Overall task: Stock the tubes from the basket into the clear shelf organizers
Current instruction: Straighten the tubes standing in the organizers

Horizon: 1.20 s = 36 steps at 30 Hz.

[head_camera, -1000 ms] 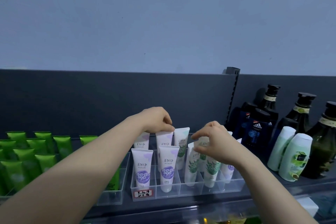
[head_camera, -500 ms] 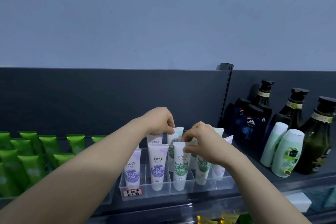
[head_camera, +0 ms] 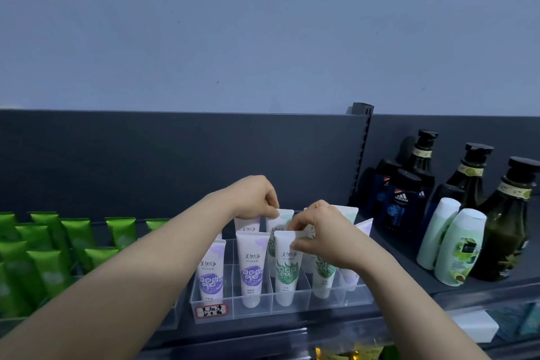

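A clear shelf organizer [head_camera: 292,308] stands on the dark shelf, holding several white tubes upright in its slots. Purple-label tubes [head_camera: 252,269] fill the left slots and green-label tubes [head_camera: 286,270] the middle and right ones. My left hand [head_camera: 257,199] pinches the top edge of a tube in the back row [head_camera: 277,218]. My right hand [head_camera: 318,231] pinches the top of the front green-label tube, which stands in its slot. The basket is out of view.
Rows of green tubes [head_camera: 73,242] fill an organizer on the left. Dark bottles [head_camera: 470,184] and pale green bottles [head_camera: 458,248] stand at the right. A dark back panel [head_camera: 175,161] closes the shelf behind. A handwritten price tag [head_camera: 211,310] sits on the organizer's front.
The view has shifted a little. My right hand moved left from the right-hand green tubes to the front middle green tube and now pinches its top. My left hand stays on the back row.
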### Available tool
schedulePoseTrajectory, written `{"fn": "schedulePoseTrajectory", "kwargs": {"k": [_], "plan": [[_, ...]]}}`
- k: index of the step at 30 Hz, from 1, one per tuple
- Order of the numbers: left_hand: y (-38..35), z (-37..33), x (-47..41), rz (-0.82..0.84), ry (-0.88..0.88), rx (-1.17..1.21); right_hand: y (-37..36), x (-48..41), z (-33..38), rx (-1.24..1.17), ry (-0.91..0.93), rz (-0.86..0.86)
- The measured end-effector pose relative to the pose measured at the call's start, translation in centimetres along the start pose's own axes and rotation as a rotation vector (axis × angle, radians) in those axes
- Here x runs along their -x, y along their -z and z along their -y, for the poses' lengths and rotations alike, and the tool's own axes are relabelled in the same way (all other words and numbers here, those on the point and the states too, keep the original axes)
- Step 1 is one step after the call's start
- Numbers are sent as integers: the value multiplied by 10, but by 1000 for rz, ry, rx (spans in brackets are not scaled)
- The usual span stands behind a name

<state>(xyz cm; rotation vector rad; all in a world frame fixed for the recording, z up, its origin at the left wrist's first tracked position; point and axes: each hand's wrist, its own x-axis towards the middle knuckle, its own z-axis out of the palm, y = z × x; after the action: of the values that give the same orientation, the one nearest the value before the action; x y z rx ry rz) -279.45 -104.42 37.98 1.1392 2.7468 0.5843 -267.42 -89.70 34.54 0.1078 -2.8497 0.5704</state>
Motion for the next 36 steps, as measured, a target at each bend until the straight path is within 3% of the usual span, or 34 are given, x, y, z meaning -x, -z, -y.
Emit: {"fn": "schedulePoseTrajectory", "kwargs": {"k": [7, 20, 25, 31, 36], "plan": [[-6, 1, -3, -61, -9, -36, -1, -2, -1, 20, -8, -18], [-4, 4, -6, -27, 14, -29, 14, 8, -1, -112, -36, -1], [4, -10, -9, -47, -30, 26, 43, 21, -24, -44, -83, -58], [-5, -41, -29, 49, -71, -58, 39, 24, -45, 67, -166, 41], [-18, -51, -40, 66, -108, -107, 32, 23, -51, 13, -149, -14]]}}
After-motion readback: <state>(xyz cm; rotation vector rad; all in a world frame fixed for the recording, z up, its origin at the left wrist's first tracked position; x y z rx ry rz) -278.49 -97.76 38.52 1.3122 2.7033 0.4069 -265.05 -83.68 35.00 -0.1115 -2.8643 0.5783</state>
